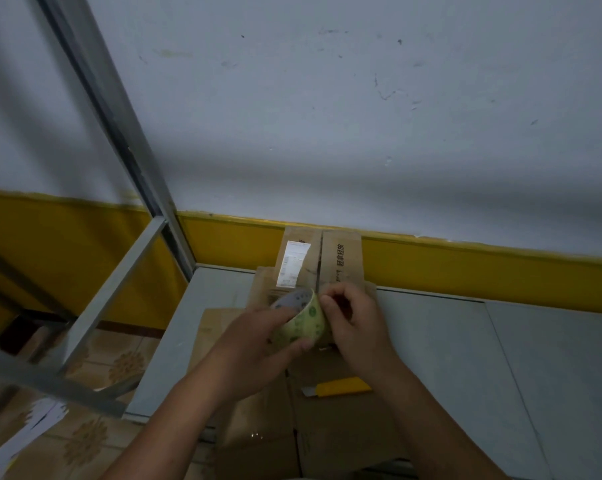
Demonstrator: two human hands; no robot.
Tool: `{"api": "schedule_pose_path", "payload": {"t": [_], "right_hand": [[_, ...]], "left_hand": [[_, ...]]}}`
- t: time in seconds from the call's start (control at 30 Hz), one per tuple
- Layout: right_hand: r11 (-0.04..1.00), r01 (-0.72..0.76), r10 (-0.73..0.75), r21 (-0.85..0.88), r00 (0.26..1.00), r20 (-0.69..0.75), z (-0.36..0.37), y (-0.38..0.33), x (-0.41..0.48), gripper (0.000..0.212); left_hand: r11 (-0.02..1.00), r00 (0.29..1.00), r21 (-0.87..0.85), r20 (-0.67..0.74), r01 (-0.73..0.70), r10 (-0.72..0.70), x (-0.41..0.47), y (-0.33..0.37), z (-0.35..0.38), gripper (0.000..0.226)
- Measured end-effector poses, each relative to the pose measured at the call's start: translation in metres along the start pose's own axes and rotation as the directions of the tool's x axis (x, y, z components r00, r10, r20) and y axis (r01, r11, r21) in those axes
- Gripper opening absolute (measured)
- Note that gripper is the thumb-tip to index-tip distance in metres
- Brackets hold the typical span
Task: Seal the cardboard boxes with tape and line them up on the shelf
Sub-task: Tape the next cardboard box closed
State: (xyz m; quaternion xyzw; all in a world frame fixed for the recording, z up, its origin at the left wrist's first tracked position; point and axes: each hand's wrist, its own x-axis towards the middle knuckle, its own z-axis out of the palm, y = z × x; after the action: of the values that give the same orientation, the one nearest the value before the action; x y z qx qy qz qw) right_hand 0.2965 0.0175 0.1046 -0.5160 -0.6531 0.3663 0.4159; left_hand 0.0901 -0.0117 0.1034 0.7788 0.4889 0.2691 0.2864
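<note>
Grey shelf (448, 358), left hand (258, 341) gripping tape (308, 322), box (330, 424) half hidden

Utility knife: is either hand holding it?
No, the utility knife lies on the cardboard box; left hand and right hand hold the tape roll.

We look down on a pale yellow-green tape roll (304, 322) printed with darker green spots, its inner core grey. The cardboard boxes (327, 427) are brown on our grey shelf (534, 358). The far box (342, 261) carries black characters and a white label (292, 261) with fine dark print. The near knife (342, 389) is bright yellow, silver at its tip. Far off, the wall (327, 98) is scuffed grey-white above a mustard-yellow band (465, 268). At left are a grey metal frame (119, 109) and tan, flower-patterned floor tiles (119, 362).
</note>
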Motion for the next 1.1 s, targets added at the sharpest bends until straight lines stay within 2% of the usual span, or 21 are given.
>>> {"api": "schedule_pose_path", "payload": {"t": [0.1,0.2,0.4,0.47,0.53,0.57,0.63,0.73,0.8,0.87,0.93,1.0,1.1], "right_hand": [[0.999,-0.032,0.031,0.017,0.997,0.074,-0.007,0.007,0.001,0.011],[0.998,-0.049,0.045,0.035,0.994,0.100,-0.012,0.007,0.002,0.015],[0.991,-0.054,0.041,0.123,0.994,0.105,-0.022,-0.001,0.002,0.020],[0.985,-0.097,0.083,0.144,0.991,0.103,-0.019,0.000,0.000,0.017],[0.945,-0.195,0.180,0.263,0.980,0.080,-0.015,0.003,0.000,0.017],[0.899,-0.244,0.229,0.363,0.970,0.084,-0.014,0.004,0.001,0.016],[0.822,-0.289,0.285,0.491,0.955,0.084,-0.014,0.006,0.005,0.017],[0.820,-0.268,0.296,0.505,0.955,0.026,-0.017,0.014,0.010,0.020],[0.800,-0.265,0.294,0.538,0.955,0.034,-0.015,0.016,0.012,0.014],[0.794,-0.255,0.294,0.551,0.956,0.018,-0.017,0.014,0.014,0.009],[0.859,-0.200,0.242,0.472,0.970,-0.028,-0.023,0.014,0.016,0.007],[0.911,-0.145,0.185,0.386,0.981,-0.066,-0.033,0.012,0.019,0.009],[0.942,-0.098,0.135,0.320,0.986,-0.097,-0.042,0.010,0.019,0.011]], "left_hand": [[1.000,0.999,0.000,-0.037,0.000,0.000,0.000,-0.002,0.001,0.008],[0.996,0.994,0.013,-0.072,0.089,-0.088,0.003,-0.001,-0.001,0.016],[0.939,0.962,0.210,-0.081,0.272,-0.261,0.018,0.005,-0.012,0.039],[0.913,0.942,0.231,-0.077,0.337,-0.328,0.022,0.001,-0.017,0.053],[0.915,0.943,0.230,-0.071,0.331,-0.324,0.022,-0.001,-0.020,0.064],[0.933,0.950,0.176,-0.053,0.314,-0.309,0.020,-0.001,-0.023,0.066],[0.962,0.963,-0.049,-0.012,0.269,-0.270,0.014,-0.004,-0.026,0.060],[0.907,0.978,-0.375,-0.005,0.191,-0.208,0.004,-0.018,-0.028,0.057],[0.859,0.988,-0.490,0.030,0.146,-0.151,0.001,-0.026,-0.025,0.061],[0.835,0.990,-0.534,0.047,0.137,-0.132,0.001,-0.030,-0.021,0.056],[0.849,0.986,-0.507,0.009,0.148,-0.166,0.001,-0.029,-0.019,0.045],[0.894,0.978,-0.406,-0.003,0.188,-0.207,0.003,-0.031,-0.021,0.039],[0.950,0.952,-0.056,-0.016,0.306,-0.307,0.009,-0.032,-0.026,0.051]]}}
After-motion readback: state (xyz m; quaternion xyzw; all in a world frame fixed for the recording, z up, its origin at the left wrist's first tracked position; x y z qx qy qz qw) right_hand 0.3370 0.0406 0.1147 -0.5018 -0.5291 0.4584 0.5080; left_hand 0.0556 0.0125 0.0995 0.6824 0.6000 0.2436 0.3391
